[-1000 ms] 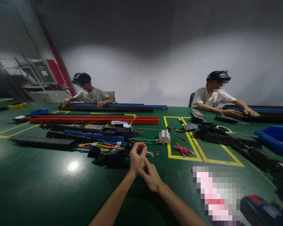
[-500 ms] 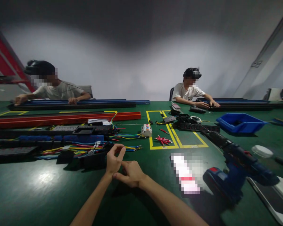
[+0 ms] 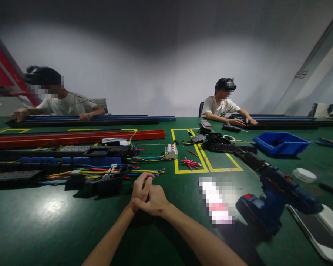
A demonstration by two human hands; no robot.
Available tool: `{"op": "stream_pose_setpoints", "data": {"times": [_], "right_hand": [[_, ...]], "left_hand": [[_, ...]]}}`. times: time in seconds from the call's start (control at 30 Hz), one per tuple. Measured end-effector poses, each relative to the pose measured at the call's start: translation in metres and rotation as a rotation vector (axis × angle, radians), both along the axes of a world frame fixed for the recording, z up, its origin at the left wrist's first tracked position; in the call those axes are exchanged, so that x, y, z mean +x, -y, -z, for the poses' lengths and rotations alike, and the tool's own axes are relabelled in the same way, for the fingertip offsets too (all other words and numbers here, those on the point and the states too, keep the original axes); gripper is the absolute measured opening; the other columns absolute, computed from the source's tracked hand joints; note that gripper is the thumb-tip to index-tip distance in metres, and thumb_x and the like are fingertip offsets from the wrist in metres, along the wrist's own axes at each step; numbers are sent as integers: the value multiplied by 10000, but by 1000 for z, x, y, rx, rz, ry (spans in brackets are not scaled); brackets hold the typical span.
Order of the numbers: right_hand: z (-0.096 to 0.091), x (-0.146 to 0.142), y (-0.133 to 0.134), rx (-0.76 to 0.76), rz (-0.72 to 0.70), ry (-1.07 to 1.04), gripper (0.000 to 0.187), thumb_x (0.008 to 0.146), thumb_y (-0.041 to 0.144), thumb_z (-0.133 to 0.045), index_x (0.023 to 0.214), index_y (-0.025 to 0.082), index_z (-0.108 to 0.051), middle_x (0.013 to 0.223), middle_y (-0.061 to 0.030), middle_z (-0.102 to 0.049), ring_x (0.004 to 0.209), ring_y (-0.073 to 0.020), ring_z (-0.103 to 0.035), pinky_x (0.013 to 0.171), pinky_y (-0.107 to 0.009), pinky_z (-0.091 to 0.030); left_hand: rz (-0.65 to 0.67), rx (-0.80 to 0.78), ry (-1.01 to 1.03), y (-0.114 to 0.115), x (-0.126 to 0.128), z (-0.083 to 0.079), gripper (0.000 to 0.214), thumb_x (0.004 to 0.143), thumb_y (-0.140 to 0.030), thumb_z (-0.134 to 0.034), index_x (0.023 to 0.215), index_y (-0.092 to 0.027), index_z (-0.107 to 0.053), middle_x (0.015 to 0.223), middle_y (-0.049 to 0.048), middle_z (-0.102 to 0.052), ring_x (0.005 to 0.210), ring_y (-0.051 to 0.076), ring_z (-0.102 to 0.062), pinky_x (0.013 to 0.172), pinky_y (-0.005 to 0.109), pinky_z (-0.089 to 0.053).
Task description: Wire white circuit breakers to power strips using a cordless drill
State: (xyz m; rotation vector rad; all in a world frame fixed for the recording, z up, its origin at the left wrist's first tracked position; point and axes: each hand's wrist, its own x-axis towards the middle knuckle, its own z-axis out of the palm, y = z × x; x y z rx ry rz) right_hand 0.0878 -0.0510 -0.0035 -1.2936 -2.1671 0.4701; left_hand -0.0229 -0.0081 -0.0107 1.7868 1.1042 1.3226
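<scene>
My left hand and my right hand are clasped over the near part of the green table. The fingers of both are closed against each other, and no object shows between them. My right thumb lies across the base of my left hand. Just beyond my left hand run the ends of a bundle of coloured wires with ring terminals. A white circuit breaker with wires attached stands farther off. Right of it lies a pile of red wires with terminals.
A blue cordless drill lies at right, near a blurred-out bright screen and a white-edged device. Behind are a blue bin, black socket parts and orange rails. Two people handle long rails across the table.
My left hand's raised, curved fingers have folded down onto my right hand, and the two have drawn together into a clasp. The camera view has shifted slightly.
</scene>
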Motion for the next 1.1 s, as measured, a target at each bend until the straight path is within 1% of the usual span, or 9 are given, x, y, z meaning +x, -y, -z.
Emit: {"op": "stream_pose_setpoints", "data": {"times": [0.1,0.2,0.3,0.4,0.6,0.7,0.83,0.97,1.1], "right_hand": [[2,-2,-2,-7,24,-6,592,829,674,-495,998,118,-610,864,-86,-648,747,-185,-575,644,-264,-360],[5,-5,-3,-27,63,-18,605,842,694,-460,897,116,-631,785,-85,-640,658,-162,-542,595,-263,-315],[7,-7,-3,-45,90,-44,583,873,668,-436,785,123,-623,709,-72,-619,596,-136,-501,568,-262,-276],[9,-9,-2,-55,90,-85,553,875,646,-463,739,131,-611,697,-63,-614,591,-124,-494,567,-253,-274],[9,-13,-2,-60,86,-197,509,920,583,-435,774,132,-620,726,-65,-628,608,-124,-524,580,-245,-285],[10,-16,-3,-62,91,-251,501,924,572,-434,766,132,-614,698,-66,-621,601,-134,-530,580,-252,-280],[10,-19,-4,-59,109,-323,458,927,551,-442,797,141,-599,720,-70,-634,620,-147,-551,603,-258,-300],[11,-22,-6,-67,137,-377,442,922,544,-451,750,156,-577,691,-70,-623,593,-148,-543,595,-263,-309],[11,-25,-6,-99,161,-428,436,899,550,-487,736,160,-593,674,-73,-620,583,-158,-540,584,-266,-326]], "left_hand": [[4,-34,16,-3,1,7,314,885,-430,-451,865,-181,-641,796,39,-629,746,195,-576,696,291,-454],[7,-72,26,-8,-1,11,331,883,-449,-460,815,-178,-639,764,37,-623,730,193,-566,690,286,-444],[19,-112,28,-11,-4,12,350,875,-459,-472,777,-175,-650,691,24,-596,653,178,-536,628,274,-423],[18,-131,32,-11,-6,9,360,863,-466,-481,734,-177,-654,616,5,-542,586,163,-492,569,262,-388],[-45,-153,48,-9,-3,4,353,859,-426,-458,669,-186,-633,617,19,-564,596,175,-526,583,272,-407],[-66,-164,57,-10,0,4,341,855,-412,-463,651,-188,-621,619,25,-578,616,182,-545,608,280,-423],[-107,-179,102,-12,5,7,335,857,-412,-454,669,-187,-617,650,34,-598,653,188,-565,628,283,-439],[-145,-198,158,-16,10,9,306,833,-400,-471,678,-181,-618,664,41,-601,666,190,-569,631,283,-444],[-163,-214,170,-15,10,6,285,816,-366,-483,632,-186,-607,610,24,-566,621,177,-538,595,275,-413]]}}
